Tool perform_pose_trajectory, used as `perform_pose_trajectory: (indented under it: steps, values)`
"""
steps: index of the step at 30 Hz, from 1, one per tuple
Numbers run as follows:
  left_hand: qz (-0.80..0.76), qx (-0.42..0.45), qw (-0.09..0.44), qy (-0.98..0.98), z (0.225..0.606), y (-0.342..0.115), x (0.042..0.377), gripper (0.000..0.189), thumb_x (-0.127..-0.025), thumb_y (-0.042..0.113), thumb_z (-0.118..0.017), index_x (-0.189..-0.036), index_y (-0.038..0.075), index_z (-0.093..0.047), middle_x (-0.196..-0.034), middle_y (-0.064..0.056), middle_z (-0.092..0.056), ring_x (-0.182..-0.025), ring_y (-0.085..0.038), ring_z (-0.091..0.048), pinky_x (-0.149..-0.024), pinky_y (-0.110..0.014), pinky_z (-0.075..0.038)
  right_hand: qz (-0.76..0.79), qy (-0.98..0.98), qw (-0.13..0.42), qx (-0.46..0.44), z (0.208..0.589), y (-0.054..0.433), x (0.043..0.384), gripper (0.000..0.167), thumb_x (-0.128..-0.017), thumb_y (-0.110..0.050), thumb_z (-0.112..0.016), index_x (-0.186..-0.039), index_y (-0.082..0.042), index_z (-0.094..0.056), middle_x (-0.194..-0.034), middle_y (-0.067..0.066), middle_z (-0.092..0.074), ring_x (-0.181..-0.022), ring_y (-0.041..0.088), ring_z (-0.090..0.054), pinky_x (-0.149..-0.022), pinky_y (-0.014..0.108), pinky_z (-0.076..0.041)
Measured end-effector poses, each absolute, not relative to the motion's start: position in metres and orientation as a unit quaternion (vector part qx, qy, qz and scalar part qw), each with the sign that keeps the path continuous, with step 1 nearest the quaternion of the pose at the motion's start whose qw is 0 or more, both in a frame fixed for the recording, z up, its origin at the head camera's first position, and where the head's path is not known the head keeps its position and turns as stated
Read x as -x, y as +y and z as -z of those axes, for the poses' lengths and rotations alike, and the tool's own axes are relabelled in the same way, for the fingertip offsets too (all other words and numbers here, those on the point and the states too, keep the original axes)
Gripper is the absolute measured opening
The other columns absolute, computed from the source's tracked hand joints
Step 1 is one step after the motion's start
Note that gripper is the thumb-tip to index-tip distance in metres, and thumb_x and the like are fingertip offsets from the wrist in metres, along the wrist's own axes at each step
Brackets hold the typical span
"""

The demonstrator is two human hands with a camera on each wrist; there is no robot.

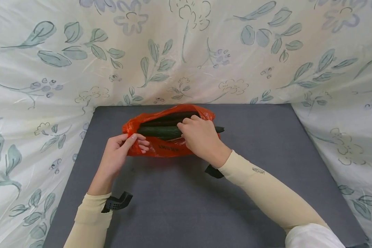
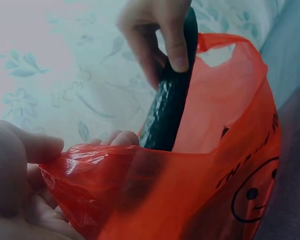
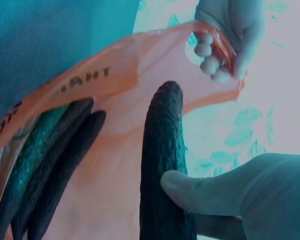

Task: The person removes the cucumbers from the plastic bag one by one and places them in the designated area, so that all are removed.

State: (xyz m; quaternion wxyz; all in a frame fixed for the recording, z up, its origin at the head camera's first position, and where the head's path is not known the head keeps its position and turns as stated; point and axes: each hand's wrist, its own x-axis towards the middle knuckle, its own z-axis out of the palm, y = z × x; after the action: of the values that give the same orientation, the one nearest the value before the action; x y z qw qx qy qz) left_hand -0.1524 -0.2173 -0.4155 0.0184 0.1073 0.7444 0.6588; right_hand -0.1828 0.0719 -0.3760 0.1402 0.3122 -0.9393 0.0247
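Note:
My left hand (image 1: 119, 148) pinches the left rim of a red plastic bag (image 1: 161, 151), thumb over the film and fingers behind it. The bag's mouth gapes upward, and dark print with a smiley face shows on its side in the left wrist view. A long dark green cucumber (image 1: 158, 131) is gripped by my right hand (image 1: 201, 136), thumb along one side. It lies across the bag's opening, one end sticking out past my right hand. Inside the bag, more cucumbers (image 3: 72, 165) lie side by side in the right wrist view.
The bag rests near the far edge of a dark grey table (image 1: 179, 206). Behind and at the sides hangs pale cloth (image 1: 220, 75) with leaf and flower patterns. Black wrist devices (image 1: 117, 202) are strapped over my beige sleeves (image 1: 266, 189).

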Motion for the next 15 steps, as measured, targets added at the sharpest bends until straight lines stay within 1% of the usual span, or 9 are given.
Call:
perform_pose_trajectory:
  steps: [2, 4, 10, 13, 15]
  values:
    - [-0.662, -0.106, 0.018, 0.742, 0.415, -0.218, 0.153, 0.043, -0.116, 0.02, -0.055, -0.125, -0.021, -0.065, -0.109, -0.019, -0.079, -0.087, -0.022, -0.08, -0.085, -0.035, -0.066, -0.036, -0.94, 0.14, -0.309, 0.374, 0.076, 0.184, 0.023, -0.096, -0.014, -0.084, -0.119, -0.014, -0.081, -0.104, 0.003, -0.076, -0.091, 0.025, -0.065, -0.055, 0.041, -0.062]
    - [-0.665, -0.105, 0.016, 0.74, 0.416, -0.218, 0.153, 0.043, -0.116, 0.02, -0.055, -0.125, -0.02, -0.066, -0.108, -0.018, -0.079, -0.087, -0.022, -0.08, -0.085, -0.036, -0.066, -0.05, -0.939, 0.142, -0.308, 0.372, 0.082, 0.185, 0.028, -0.096, -0.013, -0.085, -0.124, -0.013, -0.08, -0.108, 0.004, -0.076, -0.094, 0.026, -0.065, -0.057, 0.043, -0.063]
    - [-0.676, -0.105, 0.011, 0.729, 0.416, -0.218, 0.153, 0.043, -0.116, 0.02, -0.056, -0.128, -0.021, -0.062, -0.106, -0.019, -0.079, -0.086, -0.024, -0.08, -0.084, -0.038, -0.066, -0.068, -0.937, 0.161, -0.302, 0.364, 0.1, 0.187, 0.033, -0.095, -0.012, -0.086, -0.127, -0.014, -0.079, -0.113, 0.003, -0.076, -0.1, 0.026, -0.065, -0.054, 0.043, -0.061]
    - [-0.686, -0.108, 0.008, 0.72, 0.416, -0.218, 0.154, 0.04, -0.115, 0.016, -0.056, -0.129, -0.022, -0.06, -0.105, -0.019, -0.079, -0.087, -0.025, -0.08, -0.085, -0.039, -0.066, -0.075, -0.936, 0.17, -0.298, 0.358, 0.111, 0.186, 0.036, -0.095, -0.013, -0.086, -0.131, -0.014, -0.079, -0.12, 0.003, -0.077, -0.103, 0.026, -0.066, -0.055, 0.044, -0.062]
    - [-0.694, -0.112, 0.008, 0.711, 0.417, -0.219, 0.155, 0.037, -0.115, 0.013, -0.055, -0.128, -0.022, -0.058, -0.106, -0.018, -0.079, -0.088, -0.025, -0.08, -0.087, -0.039, -0.065, -0.084, -0.935, 0.177, -0.295, 0.355, 0.118, 0.185, 0.036, -0.096, -0.013, -0.085, -0.131, -0.013, -0.079, -0.121, 0.004, -0.077, -0.103, 0.027, -0.066, -0.054, 0.044, -0.061]
